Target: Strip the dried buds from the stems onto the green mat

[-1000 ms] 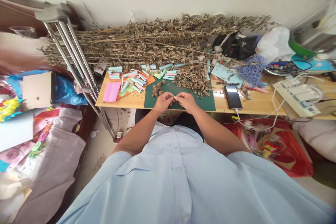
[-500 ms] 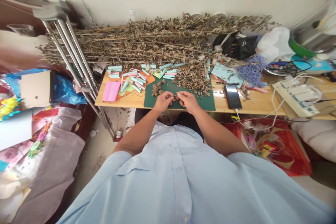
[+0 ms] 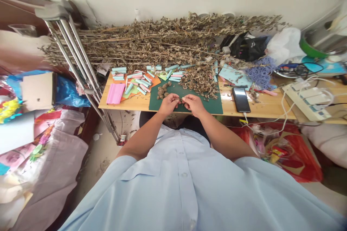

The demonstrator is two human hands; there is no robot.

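Observation:
My left hand (image 3: 169,104) and my right hand (image 3: 193,105) meet over the front edge of a green cutting mat (image 3: 176,89), fingertips pinched close together. Between them is a small dark bit of dried leaf (image 3: 181,100), partly covered by the fingers. Just beyond my left hand lies a cluster of brown balls of rolled dried leaf (image 3: 162,91). A loose heap of dried leaves (image 3: 199,83) spreads over the mat's right half, behind my right hand.
Long dried plant stalks (image 3: 151,39) lie along the wall. Blue and pink paper rolls (image 3: 138,81) sit left of the mat. To the right are a phone (image 3: 241,99), purple string (image 3: 260,72) and a power strip (image 3: 306,99). Metal crutches (image 3: 78,56) lean at the left.
My hands stay in nearly the same place, with only slight finger movement around the dried leaf. The view shifts very slightly.

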